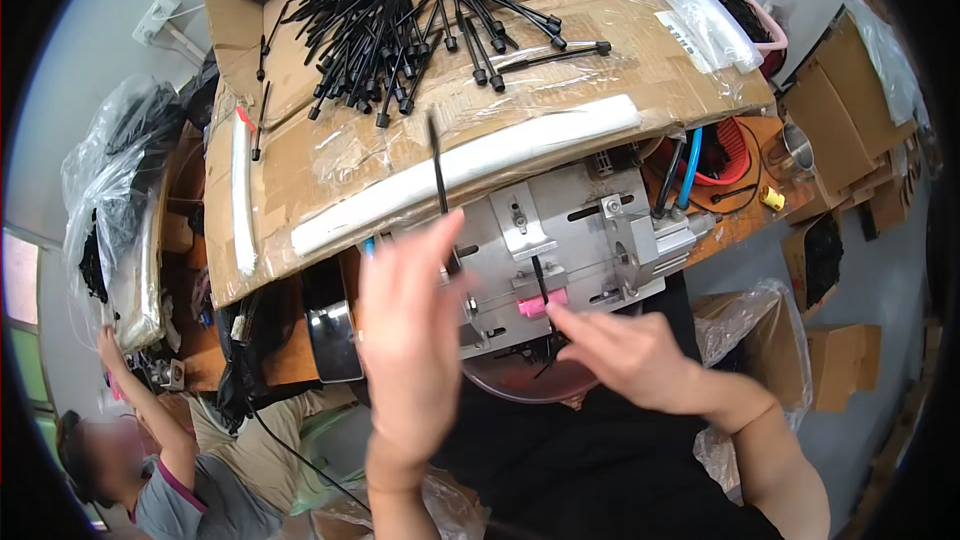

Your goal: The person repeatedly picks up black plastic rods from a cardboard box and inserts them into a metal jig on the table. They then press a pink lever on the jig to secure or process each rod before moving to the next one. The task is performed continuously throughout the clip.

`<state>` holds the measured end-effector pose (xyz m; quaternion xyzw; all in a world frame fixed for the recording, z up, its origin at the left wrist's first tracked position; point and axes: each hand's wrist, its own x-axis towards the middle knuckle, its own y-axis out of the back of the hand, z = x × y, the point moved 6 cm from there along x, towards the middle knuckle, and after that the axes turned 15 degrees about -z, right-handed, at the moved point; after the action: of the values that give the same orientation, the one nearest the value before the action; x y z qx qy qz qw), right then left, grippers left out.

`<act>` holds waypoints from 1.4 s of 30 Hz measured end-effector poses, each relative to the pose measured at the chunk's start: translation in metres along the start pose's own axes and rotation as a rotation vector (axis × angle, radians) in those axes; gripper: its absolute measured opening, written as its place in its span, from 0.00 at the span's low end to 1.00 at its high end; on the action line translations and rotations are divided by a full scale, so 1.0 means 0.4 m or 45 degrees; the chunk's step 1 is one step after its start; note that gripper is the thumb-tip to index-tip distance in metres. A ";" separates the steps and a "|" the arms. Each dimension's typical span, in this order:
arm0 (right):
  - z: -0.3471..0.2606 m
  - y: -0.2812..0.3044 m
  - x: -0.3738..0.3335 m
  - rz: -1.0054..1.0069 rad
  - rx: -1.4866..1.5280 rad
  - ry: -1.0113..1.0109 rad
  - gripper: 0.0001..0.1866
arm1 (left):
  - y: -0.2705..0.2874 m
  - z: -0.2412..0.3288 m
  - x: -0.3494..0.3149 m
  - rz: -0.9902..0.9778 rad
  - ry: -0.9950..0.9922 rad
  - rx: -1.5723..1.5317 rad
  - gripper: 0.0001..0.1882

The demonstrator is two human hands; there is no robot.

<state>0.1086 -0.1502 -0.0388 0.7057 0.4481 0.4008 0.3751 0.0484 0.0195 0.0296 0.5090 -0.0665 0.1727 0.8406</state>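
Observation:
Smeared by motion, my left hand (405, 330) is raised left of a metal fixture (585, 225), its fingers closed on a thin black rod (437, 165) that points away from me. My right hand (630, 355) is at the fixture's near edge, fingers bent, with the tips at a pink block (543, 302). A second black rod (540, 278) lies across the fixture's middle, its near end at the pink block and my right fingertips. Whether those fingertips pinch it firmly is hard to see.
Beyond the fixture, a cardboard sheet (330, 165) carries a heap of black thick-ended rods (400, 30). Blue tubing (690, 170) and a red basket (735, 155) stand right. A bowl (520, 385) sits below the fixture. Another person (200, 480) works at lower left.

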 end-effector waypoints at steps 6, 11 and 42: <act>0.197 0.276 0.269 0.520 -0.572 -0.110 0.07 | -0.211 0.077 -0.186 -0.230 0.061 0.100 0.38; 0.361 0.316 0.377 -0.032 -0.284 -0.082 0.07 | -0.275 0.089 -0.159 -0.297 0.025 0.193 0.34; 0.007 -0.032 0.015 -0.271 0.197 0.028 0.33 | 0.067 -0.125 0.173 -0.349 -0.061 -0.181 0.10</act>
<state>0.1085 -0.1409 -0.0499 0.6766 0.5541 0.3305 0.3549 0.1001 0.0899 0.0481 0.4564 -0.0283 0.0390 0.8885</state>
